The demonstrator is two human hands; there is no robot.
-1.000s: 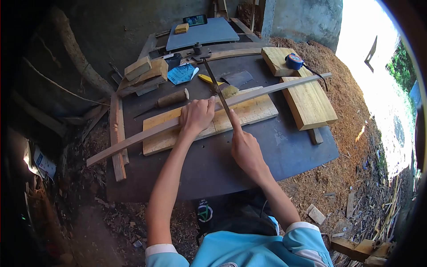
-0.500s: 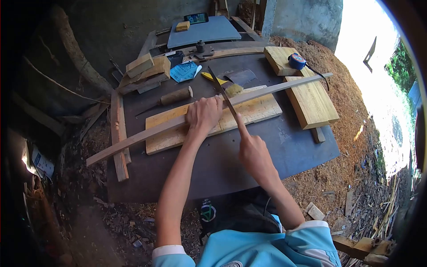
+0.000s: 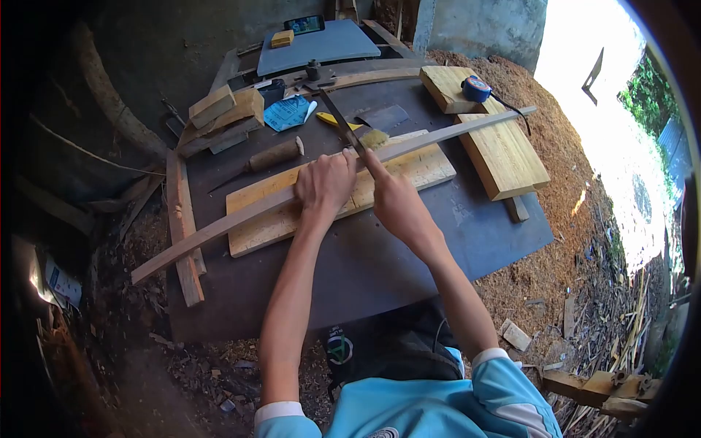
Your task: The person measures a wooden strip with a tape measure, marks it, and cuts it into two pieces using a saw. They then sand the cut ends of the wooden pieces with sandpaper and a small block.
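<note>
My left hand [image 3: 326,180] is closed over a long thin wooden strip [image 3: 252,212], pressing it onto a flat pale board [image 3: 431,169]. My right hand [image 3: 400,204] grips the handle of a narrow saw [image 3: 337,117], its forefinger stretched along the handle. The dark blade crosses the strip just right of my left hand and points away from me; its teeth are too small to make out. A fuzzy yellowish tuft [image 3: 374,139] sits beside the blade. Beyond the board lie a wooden-handled pointed tool [image 3: 276,156] and a yellow-handled item [image 3: 332,121].
The dark tabletop [image 3: 350,274] carries stacked wood blocks [image 3: 223,117] at left and thick blocks [image 3: 507,157] at right. A blue tape measure [image 3: 476,89] rests on one block. Blue sandpaper [image 3: 287,113] lies behind. A phone [image 3: 304,25] stands at the back. Sawdust [image 3: 566,175] covers the ground.
My right hand has pushed the saw forward and leftward, so its handle is now close to the strip. My left hand stays on the strip. The view has shifted slightly.
</note>
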